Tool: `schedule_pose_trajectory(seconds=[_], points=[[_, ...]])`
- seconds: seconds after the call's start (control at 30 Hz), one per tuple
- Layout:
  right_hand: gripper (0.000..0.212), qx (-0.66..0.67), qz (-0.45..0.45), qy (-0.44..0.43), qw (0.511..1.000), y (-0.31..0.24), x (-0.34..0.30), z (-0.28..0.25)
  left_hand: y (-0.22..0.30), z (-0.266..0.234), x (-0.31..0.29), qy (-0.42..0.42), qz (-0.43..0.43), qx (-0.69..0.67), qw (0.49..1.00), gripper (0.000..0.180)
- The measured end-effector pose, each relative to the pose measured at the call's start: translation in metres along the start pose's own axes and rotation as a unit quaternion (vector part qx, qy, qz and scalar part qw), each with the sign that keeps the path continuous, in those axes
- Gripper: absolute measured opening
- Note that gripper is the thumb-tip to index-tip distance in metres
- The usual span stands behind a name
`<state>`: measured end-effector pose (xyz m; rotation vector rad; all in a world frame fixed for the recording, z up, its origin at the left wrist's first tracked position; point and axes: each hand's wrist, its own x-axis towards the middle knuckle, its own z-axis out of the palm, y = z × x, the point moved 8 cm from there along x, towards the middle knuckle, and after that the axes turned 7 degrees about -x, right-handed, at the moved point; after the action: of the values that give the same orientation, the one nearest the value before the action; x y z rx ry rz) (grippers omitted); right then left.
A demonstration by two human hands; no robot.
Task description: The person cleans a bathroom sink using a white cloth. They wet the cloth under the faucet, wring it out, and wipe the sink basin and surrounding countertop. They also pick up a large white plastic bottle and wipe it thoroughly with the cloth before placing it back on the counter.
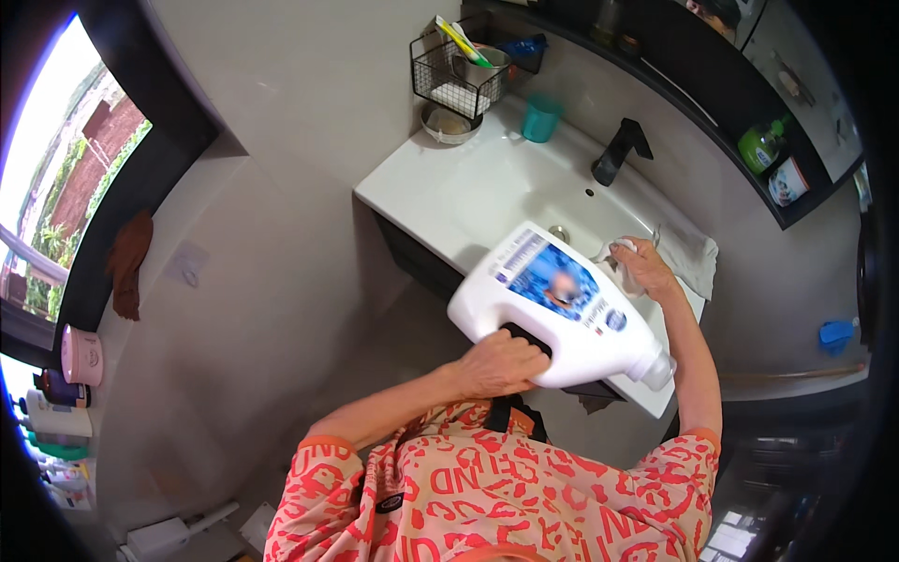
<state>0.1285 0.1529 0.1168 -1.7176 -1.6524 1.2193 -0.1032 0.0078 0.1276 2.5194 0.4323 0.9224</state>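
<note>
My left hand [504, 363] is closed around the handle of a large white detergent bottle [585, 342] with a blue picture label. The bottle lies tilted on its side in the air, in front of the sink, its capped end pointing right and toward me. My right hand [646, 267] is over the right side of the white washbasin [449, 192], fingers bent around a crumpled whitish cloth [629, 285]. Part of that cloth is hidden by the hand and bottle. Just beyond it, a light grey cloth [691, 264] is draped on the basin's right corner.
A black faucet [618, 155] rises at the basin's back. Left of it stand a teal cup [540, 120] and a bowl [451, 126] under a wire basket [438, 80]. A dark shelf [684, 103] runs above. Toiletries, including a pink tub [82, 356], line the window ledge.
</note>
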Motion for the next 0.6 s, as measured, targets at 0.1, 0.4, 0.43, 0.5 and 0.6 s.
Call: schedule_pose_trajectory(seconds=[0.1, 0.4, 0.43, 0.5, 0.6], points=[[0.025, 0.096, 0.009, -0.029, 0.995, -0.002, -0.014, 0.007, -0.004, -0.029, -0.01, 0.048, -0.026, -0.025, 0.998, 0.032], [0.034, 0.363, -0.133, 0.068, 0.92, -0.05, 0.016, 0.091, -0.028, -0.06, -0.024, 0.257, -0.245, -0.412, 0.839, 0.036], [0.032, 0.374, -0.07, 0.084, 0.921, -0.053, 0.022, 0.103, -0.032, -0.062, -0.027, 0.302, -0.255, -0.45, 0.801, 0.038], [0.03, 0.343, -0.049, 0.092, 0.933, -0.044, 0.033, 0.117, -0.037, -0.074, -0.034, 0.354, -0.254, -0.461, 0.773, 0.046], [0.029, 0.344, -0.015, 0.101, 0.934, -0.032, 0.045, 0.134, -0.043, -0.082, -0.042, 0.408, -0.262, -0.457, 0.745, 0.043]])
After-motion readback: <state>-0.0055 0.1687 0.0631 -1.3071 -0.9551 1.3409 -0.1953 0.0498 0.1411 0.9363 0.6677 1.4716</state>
